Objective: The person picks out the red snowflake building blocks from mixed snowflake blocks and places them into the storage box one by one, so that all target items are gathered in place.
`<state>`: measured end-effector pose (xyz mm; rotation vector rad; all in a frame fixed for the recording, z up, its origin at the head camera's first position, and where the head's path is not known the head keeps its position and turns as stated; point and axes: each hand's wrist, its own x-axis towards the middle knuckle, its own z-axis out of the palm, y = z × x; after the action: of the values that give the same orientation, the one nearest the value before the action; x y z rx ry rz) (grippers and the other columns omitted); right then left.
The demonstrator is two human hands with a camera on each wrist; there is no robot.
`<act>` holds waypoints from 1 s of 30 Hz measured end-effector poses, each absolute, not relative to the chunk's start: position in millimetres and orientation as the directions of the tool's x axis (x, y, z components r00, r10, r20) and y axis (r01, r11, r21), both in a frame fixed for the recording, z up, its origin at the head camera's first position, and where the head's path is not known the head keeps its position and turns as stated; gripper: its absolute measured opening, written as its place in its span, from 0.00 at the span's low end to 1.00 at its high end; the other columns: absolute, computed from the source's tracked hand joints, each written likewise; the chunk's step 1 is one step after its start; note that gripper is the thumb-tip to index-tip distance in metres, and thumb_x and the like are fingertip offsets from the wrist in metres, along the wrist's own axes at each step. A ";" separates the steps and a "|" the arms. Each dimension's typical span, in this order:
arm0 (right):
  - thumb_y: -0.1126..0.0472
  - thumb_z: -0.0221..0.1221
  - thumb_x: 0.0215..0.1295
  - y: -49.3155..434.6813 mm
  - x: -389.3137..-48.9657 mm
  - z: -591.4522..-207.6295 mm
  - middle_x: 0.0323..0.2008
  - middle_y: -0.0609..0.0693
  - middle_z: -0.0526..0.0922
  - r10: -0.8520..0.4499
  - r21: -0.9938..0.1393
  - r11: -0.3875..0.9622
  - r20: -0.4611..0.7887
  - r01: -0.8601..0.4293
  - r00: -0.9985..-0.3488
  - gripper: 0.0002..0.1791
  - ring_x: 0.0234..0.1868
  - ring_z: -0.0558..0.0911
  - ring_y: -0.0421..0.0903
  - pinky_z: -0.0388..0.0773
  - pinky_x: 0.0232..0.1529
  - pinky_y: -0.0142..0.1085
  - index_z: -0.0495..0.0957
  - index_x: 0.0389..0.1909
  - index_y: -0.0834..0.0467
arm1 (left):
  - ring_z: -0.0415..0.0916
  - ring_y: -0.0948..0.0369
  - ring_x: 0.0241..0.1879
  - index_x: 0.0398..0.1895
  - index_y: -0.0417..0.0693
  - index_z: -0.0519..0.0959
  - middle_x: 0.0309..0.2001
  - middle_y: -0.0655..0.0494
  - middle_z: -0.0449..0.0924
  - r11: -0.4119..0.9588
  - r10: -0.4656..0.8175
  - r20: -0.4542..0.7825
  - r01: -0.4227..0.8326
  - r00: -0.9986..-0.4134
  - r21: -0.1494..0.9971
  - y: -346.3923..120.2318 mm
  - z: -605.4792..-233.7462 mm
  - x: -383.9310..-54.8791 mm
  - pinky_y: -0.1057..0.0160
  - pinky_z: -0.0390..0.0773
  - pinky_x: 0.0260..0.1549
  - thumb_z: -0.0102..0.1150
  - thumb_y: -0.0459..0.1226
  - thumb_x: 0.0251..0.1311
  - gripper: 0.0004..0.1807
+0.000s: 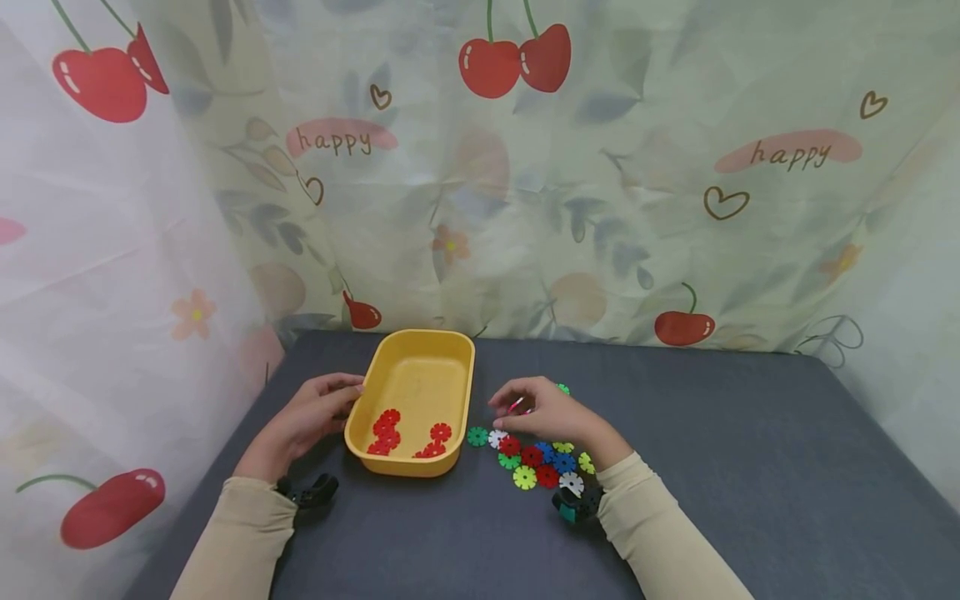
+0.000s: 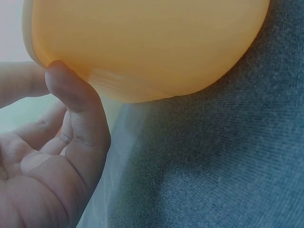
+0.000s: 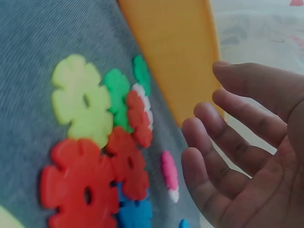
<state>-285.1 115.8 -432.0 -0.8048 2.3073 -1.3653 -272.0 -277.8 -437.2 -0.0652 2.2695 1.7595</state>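
Note:
My left hand (image 1: 321, 412) is at the left side of a yellow plastic tray (image 1: 410, 468), thumb and forefinger pinching its rim. In the left wrist view the thumb (image 2: 78, 102) presses at the tray's edge. Several red flower-shaped plastic discs (image 1: 387, 432) lie inside the tray at its near end. My right hand (image 1: 551, 408) hovers right of the tray with relaxed fingers and nothing between them. Below it, pink and white discs (image 3: 169, 170) lie on the table. A yellow-green disc (image 3: 81, 118) and a red disc (image 3: 102, 199) show larger beside the right hand.
Several mixed discs, among them a blue disc (image 1: 564, 462), a green disc (image 1: 477, 436) and a white disc (image 1: 572, 483), are spread right of the tray. Dark grey cloth covers the table (image 1: 720, 467). A patterned curtain (image 1: 630, 208) hangs behind and at the sides.

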 end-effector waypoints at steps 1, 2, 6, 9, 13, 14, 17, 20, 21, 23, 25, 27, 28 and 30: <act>0.60 0.68 0.72 116.6 -285.8 -433.6 0.49 0.56 0.85 -0.627 -0.880 0.381 -0.019 -0.285 -0.779 0.18 0.45 0.86 0.51 0.87 0.44 0.46 0.83 0.58 0.64 | 0.79 0.54 0.49 0.76 0.37 0.68 0.62 0.42 0.79 0.264 0.127 -0.238 -0.198 -0.963 0.944 -277.8 -437.1 -272.0 0.61 0.87 0.49 0.57 0.47 0.79 0.31; 0.60 0.68 0.72 117.4 -286.7 -435.5 0.48 0.56 0.85 -0.633 -0.877 0.385 -0.025 -0.287 -0.773 0.18 0.45 0.86 0.51 0.87 0.44 0.44 0.83 0.58 0.64 | 0.79 0.54 0.49 0.75 0.37 0.68 0.61 0.42 0.79 0.264 0.127 -0.239 -0.199 -0.963 0.944 -277.8 -437.1 -272.1 0.61 0.87 0.49 0.57 0.47 0.79 0.31; 0.61 0.68 0.71 120.3 -289.1 -440.5 0.45 0.55 0.84 -0.654 -0.867 0.402 -0.046 -0.294 -0.755 0.17 0.45 0.86 0.50 0.85 0.44 0.38 0.83 0.57 0.65 | 0.79 0.54 0.49 0.76 0.37 0.68 0.61 0.43 0.79 0.266 0.127 -0.239 -0.199 -0.963 0.943 -278.1 -437.3 -272.3 0.62 0.87 0.49 0.57 0.47 0.79 0.31; 0.61 0.69 0.70 122.1 -289.9 -442.4 0.45 0.55 0.85 -0.654 -0.855 0.424 -0.063 -0.297 -0.754 0.16 0.45 0.86 0.49 0.84 0.45 0.36 0.84 0.55 0.64 | 0.79 0.54 0.49 0.76 0.37 0.68 0.61 0.43 0.79 0.267 0.127 -0.239 -0.198 -0.963 0.943 -278.2 -437.3 -272.4 0.62 0.87 0.49 0.57 0.48 0.79 0.31; 0.62 0.70 0.69 123.9 -290.5 -444.8 0.44 0.55 0.85 -0.651 -0.846 0.443 -0.078 -0.295 -0.755 0.16 0.43 0.85 0.49 0.84 0.44 0.36 0.85 0.54 0.63 | 0.80 0.55 0.49 0.76 0.37 0.68 0.62 0.41 0.79 0.264 0.131 -0.234 -0.193 -0.963 0.945 -278.4 -437.6 -272.9 0.62 0.87 0.49 0.58 0.48 0.79 0.32; 0.62 0.70 0.69 124.1 -290.7 -445.5 0.44 0.54 0.85 -0.649 -0.846 0.446 -0.082 -0.292 -0.756 0.15 0.42 0.84 0.49 0.83 0.43 0.36 0.85 0.53 0.63 | 0.80 0.55 0.49 0.76 0.37 0.68 0.63 0.41 0.79 0.262 0.133 -0.232 -0.191 -0.964 0.946 -278.5 -437.9 -273.1 0.61 0.87 0.49 0.58 0.48 0.79 0.32; 0.63 0.71 0.67 124.5 -290.8 -446.9 0.42 0.54 0.84 -0.646 -0.842 0.454 -0.084 -0.293 -0.759 0.14 0.41 0.83 0.48 0.83 0.42 0.36 0.85 0.52 0.63 | 0.81 0.57 0.49 0.76 0.37 0.67 0.64 0.40 0.78 0.259 0.139 -0.225 -0.184 -0.965 0.948 -279.0 -439.1 -273.6 0.61 0.87 0.49 0.57 0.47 0.79 0.32; 0.63 0.72 0.67 124.2 -290.6 -448.0 0.40 0.54 0.84 -0.645 -0.835 0.461 -0.083 -0.300 -0.760 0.14 0.40 0.82 0.47 0.82 0.42 0.36 0.85 0.50 0.63 | 0.82 0.57 0.49 0.76 0.36 0.67 0.64 0.40 0.78 0.252 0.143 -0.222 -0.182 -0.964 0.950 -279.5 -440.2 -274.1 0.61 0.87 0.48 0.57 0.47 0.79 0.32; 0.63 0.72 0.66 124.1 -290.5 -448.3 0.40 0.54 0.85 -0.646 -0.833 0.463 -0.081 -0.305 -0.759 0.14 0.40 0.82 0.47 0.82 0.42 0.35 0.85 0.50 0.63 | 0.82 0.58 0.49 0.76 0.36 0.67 0.64 0.40 0.78 0.252 0.145 -0.222 -0.181 -0.964 0.951 -279.7 -440.4 -274.2 0.61 0.87 0.48 0.57 0.47 0.80 0.32; 0.64 0.72 0.65 123.9 -290.2 -448.4 0.40 0.55 0.85 -0.651 -0.832 0.459 -0.077 -0.312 -0.755 0.14 0.40 0.81 0.47 0.82 0.42 0.35 0.85 0.49 0.63 | 0.82 0.57 0.48 0.76 0.36 0.67 0.64 0.40 0.78 0.247 0.147 -0.223 -0.183 -0.964 0.952 -280.1 -440.6 -274.2 0.61 0.87 0.48 0.57 0.47 0.80 0.32; 0.64 0.73 0.64 123.4 -289.9 -448.4 0.40 0.55 0.85 -0.655 -0.828 0.462 -0.077 -0.317 -0.752 0.14 0.40 0.81 0.47 0.82 0.42 0.35 0.85 0.48 0.64 | 0.82 0.57 0.48 0.76 0.36 0.67 0.63 0.40 0.78 0.245 0.151 -0.224 -0.183 -0.963 0.952 -280.4 -440.3 -274.1 0.61 0.87 0.48 0.56 0.47 0.80 0.32; 0.65 0.74 0.63 123.0 -289.9 -448.8 0.40 0.56 0.86 -0.659 -0.826 0.464 -0.082 -0.319 -0.747 0.14 0.40 0.81 0.47 0.83 0.43 0.35 0.85 0.48 0.63 | 0.81 0.58 0.48 0.76 0.36 0.67 0.63 0.40 0.78 0.243 0.153 -0.223 -0.182 -0.963 0.953 -280.4 -439.8 -273.7 0.61 0.87 0.48 0.56 0.47 0.80 0.32; 0.65 0.74 0.62 122.7 -289.9 -448.8 0.41 0.56 0.86 -0.661 -0.825 0.466 -0.084 -0.320 -0.745 0.14 0.40 0.81 0.47 0.83 0.43 0.35 0.86 0.47 0.63 | 0.81 0.58 0.48 0.76 0.36 0.67 0.63 0.40 0.78 0.243 0.153 -0.223 -0.182 -0.963 0.953 -280.2 -439.5 -273.5 0.61 0.87 0.48 0.56 0.47 0.80 0.32; 0.64 0.75 0.62 122.4 -290.3 -449.5 0.40 0.55 0.87 -0.662 -0.819 0.475 -0.092 -0.321 -0.743 0.14 0.40 0.81 0.47 0.82 0.43 0.35 0.86 0.47 0.62 | 0.81 0.58 0.48 0.76 0.36 0.67 0.63 0.40 0.78 0.245 0.153 -0.222 -0.181 -0.963 0.952 -279.9 -438.8 -272.9 0.61 0.87 0.48 0.56 0.47 0.80 0.31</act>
<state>-290.3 122.4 -449.5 -0.8226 2.3278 -1.1694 -272.9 -279.9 -438.8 -0.0262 2.2505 1.7790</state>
